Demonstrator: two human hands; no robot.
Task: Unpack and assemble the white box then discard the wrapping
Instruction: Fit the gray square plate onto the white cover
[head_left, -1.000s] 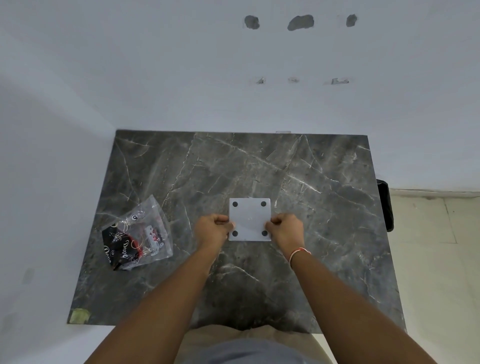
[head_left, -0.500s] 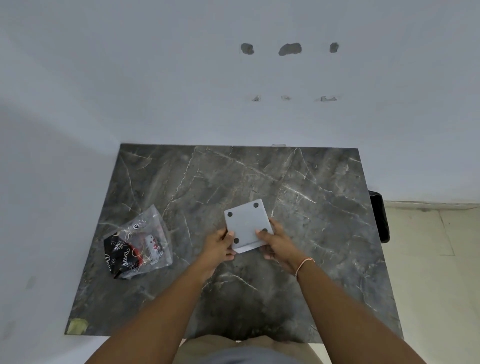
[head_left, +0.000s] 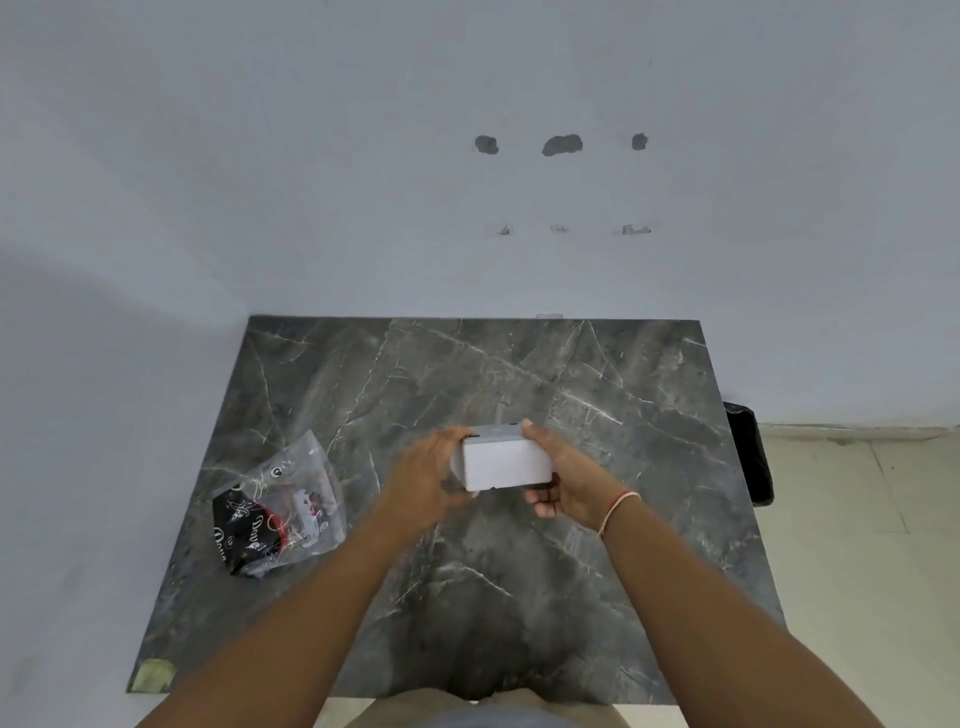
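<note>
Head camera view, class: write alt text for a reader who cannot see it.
Two bare hands, left hand and right hand, hold a white box above a dark marble table. A crumpled clear plastic wrapper lies on the table to their left; a black bin stands past its right edge.

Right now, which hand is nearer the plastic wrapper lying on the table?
Left. The left hand holds the white box on the side facing the wrapper; the right hand holds the box's far side.
</note>
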